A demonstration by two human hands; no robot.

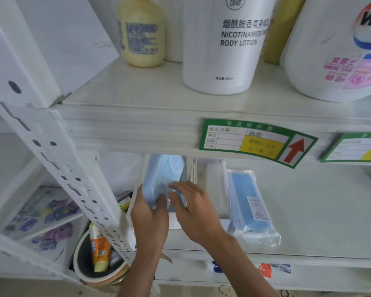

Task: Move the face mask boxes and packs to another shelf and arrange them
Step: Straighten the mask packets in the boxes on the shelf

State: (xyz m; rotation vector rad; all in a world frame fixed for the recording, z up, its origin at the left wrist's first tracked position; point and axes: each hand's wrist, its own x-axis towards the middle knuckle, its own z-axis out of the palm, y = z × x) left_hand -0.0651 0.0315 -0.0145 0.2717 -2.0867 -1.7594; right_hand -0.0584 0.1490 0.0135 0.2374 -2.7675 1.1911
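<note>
On the lower white shelf (308,211) both my hands hold a clear pack of blue face masks (161,179) at the shelf's left end. My left hand (148,213) grips its near left edge. The fingertips of my right hand (193,209) pinch its near right side. To the right lies a clear pack of white masks (212,185), and beside that a pack of blue masks (246,200) with a white label, its near end over the shelf's front edge. The far ends of the packs are hidden under the upper shelf.
The upper shelf (137,103) carries a yellow bottle (141,33), a white body lotion bottle (229,43) and a large detergent jug (338,48). Green price tags (255,142) hang on its front edge. A perforated white upright (69,168) stands left, with a bowl holding tubes (99,260) below.
</note>
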